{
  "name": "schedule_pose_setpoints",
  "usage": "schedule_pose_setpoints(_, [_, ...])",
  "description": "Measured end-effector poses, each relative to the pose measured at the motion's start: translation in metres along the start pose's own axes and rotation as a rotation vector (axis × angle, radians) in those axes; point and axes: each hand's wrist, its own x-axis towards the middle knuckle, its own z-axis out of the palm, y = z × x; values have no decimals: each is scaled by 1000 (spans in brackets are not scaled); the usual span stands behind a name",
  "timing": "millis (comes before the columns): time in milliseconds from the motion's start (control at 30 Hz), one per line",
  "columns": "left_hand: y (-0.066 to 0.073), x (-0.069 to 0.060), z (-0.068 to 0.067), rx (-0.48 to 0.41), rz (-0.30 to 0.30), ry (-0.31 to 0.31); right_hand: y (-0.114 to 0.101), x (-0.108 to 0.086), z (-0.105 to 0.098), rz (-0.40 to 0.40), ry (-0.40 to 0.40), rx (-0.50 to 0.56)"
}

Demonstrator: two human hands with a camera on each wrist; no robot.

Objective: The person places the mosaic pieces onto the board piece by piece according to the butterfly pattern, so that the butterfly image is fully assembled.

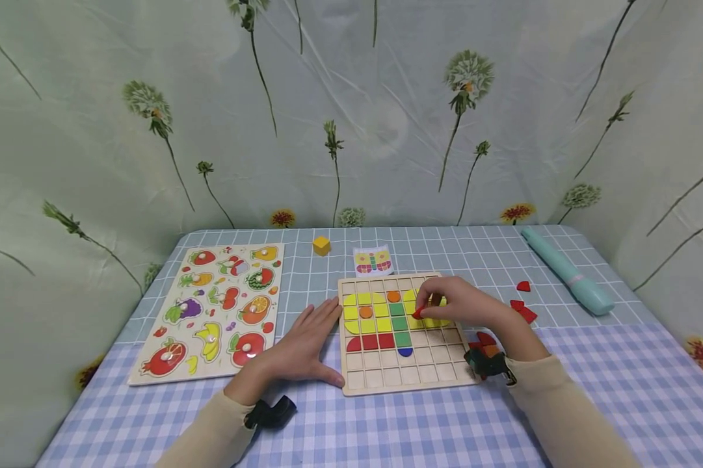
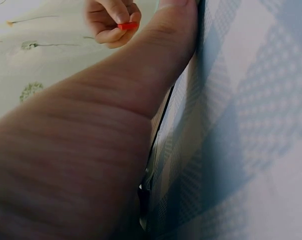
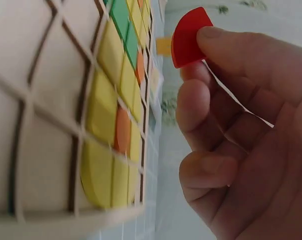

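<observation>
Between thumb and fingers, my right hand [image 1: 458, 300] pinches a red quarter-circle tile [image 3: 191, 37], held above the wooden grid board [image 1: 380, 379]. My left hand [image 1: 304, 348] lies with its fingers extended along the board's left edge, thumb at the near corner. In the board's cells sit yellow tiles [image 1: 351, 313], orange round tiles [image 1: 365, 312], a column of green squares [image 1: 399, 323], a blue half-round tile [image 1: 406, 351] and a row of red tiles [image 1: 370, 342]. A butterfly picture card [image 1: 372, 261] lies just behind the board.
Loose red tiles [image 1: 523, 312] lie right of the board, with more red and orange pieces [image 1: 486, 339] partly hidden by the right wrist. A fruit puzzle board [image 1: 211, 312] is at left. A yellow cube [image 1: 321, 246] stands at the back, a folded teal umbrella [image 1: 568, 273] at right.
</observation>
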Motion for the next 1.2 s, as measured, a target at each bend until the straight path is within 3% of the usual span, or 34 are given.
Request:
schedule_pose_setpoints(200, [1,-1,0,1,-7,-2,-14,7,14,-115,-39,42])
schedule_pose_setpoints(633, [1,2,-1,8,0,-15,-45,16,40,-182,-24,129])
schedule_pose_setpoints(1033, [-2,0,-2,17,6,-12,-73,25,66,-221,-151,29])
schedule_pose_setpoints(1200, [-3,0,-1,14,16,-10,-76,25,77,-203,-136,-53])
